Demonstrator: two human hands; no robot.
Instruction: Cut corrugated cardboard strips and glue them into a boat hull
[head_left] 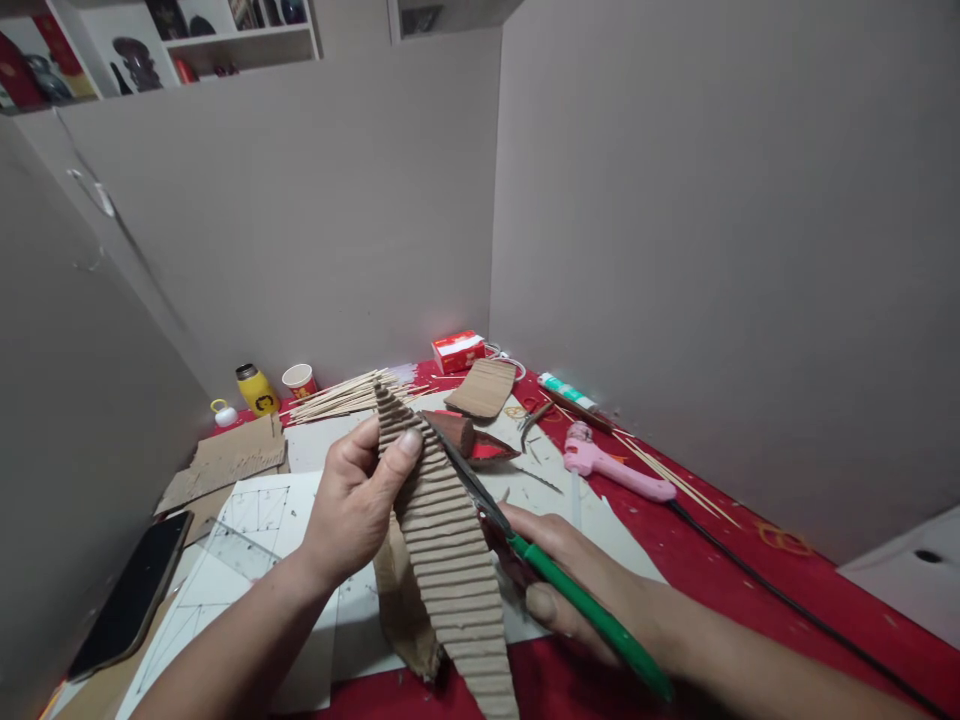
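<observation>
My left hand (356, 500) pinches a long, pointed strip of corrugated cardboard (450, 560) near its tip, thumb on the ribbed face. My right hand (570, 585) grips green-handled scissors (525, 555). Their dark blades lie along the strip's right edge and point up toward its tip. A flap of smooth brown cardboard (401, 610) hangs behind the strip. Both hands are above white paper with drawn triangles (255, 510).
A pink glue gun (611, 465) with a black cord lies to the right on the red table cover (712, 560). Bamboo skewers (337, 397), cardboard pieces (232, 455), a phone (131, 595), a clear ruler, a yellow bottle (256, 388), a cup and a red box (458, 351) lie around. Grey partition walls enclose the table.
</observation>
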